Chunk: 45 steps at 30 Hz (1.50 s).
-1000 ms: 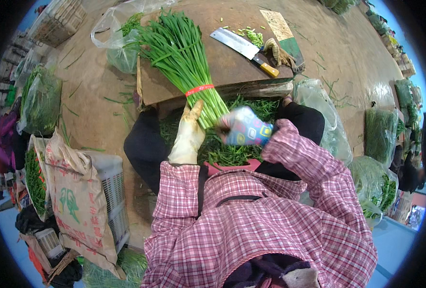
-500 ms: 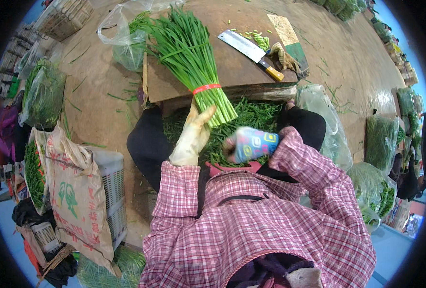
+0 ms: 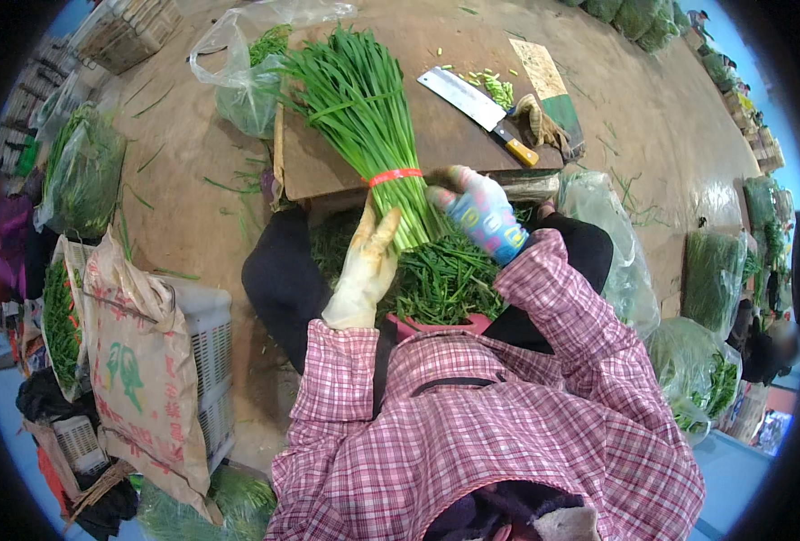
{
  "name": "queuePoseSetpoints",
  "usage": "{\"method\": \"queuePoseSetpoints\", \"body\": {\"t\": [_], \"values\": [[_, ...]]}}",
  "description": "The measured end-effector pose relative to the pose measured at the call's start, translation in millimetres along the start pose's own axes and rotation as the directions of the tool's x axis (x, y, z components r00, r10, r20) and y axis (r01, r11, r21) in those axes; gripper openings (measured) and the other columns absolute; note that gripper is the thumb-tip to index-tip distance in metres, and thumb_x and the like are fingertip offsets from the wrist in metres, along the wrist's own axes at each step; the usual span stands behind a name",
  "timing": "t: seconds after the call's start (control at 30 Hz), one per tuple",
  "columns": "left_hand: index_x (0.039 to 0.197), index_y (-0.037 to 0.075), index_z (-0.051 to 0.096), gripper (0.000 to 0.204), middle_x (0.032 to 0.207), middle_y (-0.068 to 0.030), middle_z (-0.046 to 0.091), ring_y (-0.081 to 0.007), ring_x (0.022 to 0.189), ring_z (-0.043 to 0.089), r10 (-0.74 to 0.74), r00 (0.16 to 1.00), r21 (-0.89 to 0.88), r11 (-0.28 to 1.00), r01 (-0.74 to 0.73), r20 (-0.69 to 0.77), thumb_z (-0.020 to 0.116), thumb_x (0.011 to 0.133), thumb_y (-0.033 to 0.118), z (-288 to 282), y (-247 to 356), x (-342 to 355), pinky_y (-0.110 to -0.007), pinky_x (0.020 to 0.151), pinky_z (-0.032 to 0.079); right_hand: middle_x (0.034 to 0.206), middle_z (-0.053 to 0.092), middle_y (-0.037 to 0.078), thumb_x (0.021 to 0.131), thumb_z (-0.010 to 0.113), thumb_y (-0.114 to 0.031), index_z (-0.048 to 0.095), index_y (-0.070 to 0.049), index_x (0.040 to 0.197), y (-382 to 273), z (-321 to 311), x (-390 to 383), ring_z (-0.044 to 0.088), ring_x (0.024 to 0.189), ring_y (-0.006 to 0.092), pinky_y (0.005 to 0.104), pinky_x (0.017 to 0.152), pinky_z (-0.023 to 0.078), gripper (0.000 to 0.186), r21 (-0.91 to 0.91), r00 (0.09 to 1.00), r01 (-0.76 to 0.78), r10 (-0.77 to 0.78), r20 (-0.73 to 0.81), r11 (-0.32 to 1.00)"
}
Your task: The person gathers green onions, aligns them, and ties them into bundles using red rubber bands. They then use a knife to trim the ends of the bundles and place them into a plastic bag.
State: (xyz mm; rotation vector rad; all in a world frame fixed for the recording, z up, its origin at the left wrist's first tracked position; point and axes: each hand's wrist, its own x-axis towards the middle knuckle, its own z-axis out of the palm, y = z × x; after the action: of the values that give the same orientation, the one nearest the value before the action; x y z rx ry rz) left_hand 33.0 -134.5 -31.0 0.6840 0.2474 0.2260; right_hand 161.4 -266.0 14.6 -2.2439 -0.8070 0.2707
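A thick bunch of garlic chives (image 3: pixel 355 104), bound by a red band (image 3: pixel 395 177), lies over the low board (image 3: pixel 328 171) with its pale stem ends toward me. My left hand (image 3: pixel 367 266), in a stained whitish glove, grips the bunch by its stems below the band; some of its fingers are hidden. On the stems' right side is my right hand (image 3: pixel 483 215) in a blue and pink patterned glove, thumb and fingers apart. Whether its fingertips touch the stems I cannot tell. Under both hands, green trimmings (image 3: pixel 445 284) fill a pink basin (image 3: pixel 481 326) between my legs.
On the board's right lie a cleaver (image 3: pixel 463 99), chopped stem bits (image 3: pixel 499 88) and a brownish glove (image 3: pixel 542 126). Clear bags (image 3: pixel 598 243) of greens stand on both sides. At left, a printed sack (image 3: pixel 147 370) hangs against a white crate (image 3: pixel 211 334).
My right hand has moved up from above the basin to the stems, its fingers now apart. The left hand keeps its hold, and the bunch has barely shifted.
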Motion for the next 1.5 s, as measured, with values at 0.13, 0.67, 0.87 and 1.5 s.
{"method": "queuePoseSetpoints", "body": {"t": [0.13,0.67,0.87,1.5], "values": [[0.153,0.000,0.022,0.073,0.150,-0.0119,0.040,-0.0204,0.136,0.040,0.122,0.992,0.251,0.962,-0.110,-0.033,0.063,0.095,0.021,20.9,-0.6,4.1,-0.032,0.113,0.028,0.117,0.067,0.012,0.096,0.062,-0.038,0.053,0.004,0.132,10.7,5.6,16.4,0.064,0.102,0.0193,0.0340,0.089,0.050,0.057,0.570,0.885,-0.440,0.229,0.406,0.694],[0.133,0.013,0.052,0.050,0.127,-0.0032,0.057,-0.0234,0.118,0.052,-0.301,0.938,-0.058,0.954,0.295,-0.173,0.069,0.091,0.035,12.1,-32.7,7.7,-0.045,0.101,0.041,0.104,0.069,0.007,0.099,0.057,-0.031,0.065,-0.001,0.119,69.0,11.5,-5.5,0.063,0.088,0.0138,0.0307,0.077,0.051,0.037,0.726,0.894,-0.414,0.398,0.208,0.549],[0.135,0.005,0.049,0.059,0.114,-0.0041,0.065,-0.0169,0.102,0.061,-0.062,0.946,0.367,0.912,0.183,-0.319,0.076,0.087,0.025,46.2,-42.0,17.7,-0.036,0.092,0.047,0.106,0.068,0.007,0.089,0.070,-0.033,0.059,0.003,0.126,56.1,2.5,11.6,0.062,0.091,0.0134,0.0297,0.083,0.049,0.053,0.651,0.890,-0.457,0.317,0.328,0.606],[0.139,0.000,0.044,0.067,0.133,-0.0075,0.056,-0.0181,0.119,0.053,-0.074,0.986,0.220,0.970,0.107,-0.152,0.079,0.084,0.020,1.9,-63.7,13.0,-0.031,0.104,0.040,0.105,0.068,0.005,0.087,0.073,-0.023,0.062,0.000,0.120,121.4,28.3,-16.2,0.062,0.086,0.0129,0.0272,0.080,0.050,0.042,0.672,0.867,-0.498,0.300,0.398,0.548]]}}
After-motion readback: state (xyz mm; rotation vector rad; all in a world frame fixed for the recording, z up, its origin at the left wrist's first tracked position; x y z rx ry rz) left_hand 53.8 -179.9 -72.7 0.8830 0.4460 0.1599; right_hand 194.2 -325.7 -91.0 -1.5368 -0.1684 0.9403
